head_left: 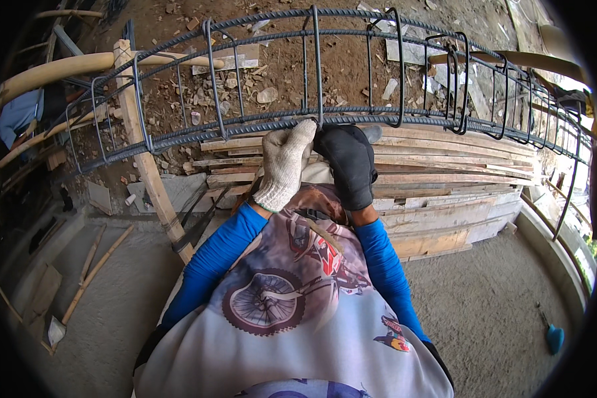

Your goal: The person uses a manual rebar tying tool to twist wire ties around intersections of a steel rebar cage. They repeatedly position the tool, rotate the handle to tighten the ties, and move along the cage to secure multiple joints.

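Observation:
A long rebar cage [259, 125] of ribbed steel bars and square stirrups stretches from left to right in front of me. My left hand [285, 162], in a white knit glove, is closed with its fingertips against the near lower bar. Right beside it, my right hand [345, 164] wears a black glove and is closed too, close to the upright stirrup [316, 60] where it meets that bar. A rounded grey end [373, 133] shows past the right hand's knuckles; its kind I cannot tell. What the fingers of either hand hold is hidden.
Stacked wooden boards [444, 159] lie beyond and below the cage. A wooden post [146, 146] and bamboo poles [66, 69] stand at the left. Rubble covers the dirt behind. A blue object [554, 338] lies on the concrete floor at right. Another person [21, 116] is at far left.

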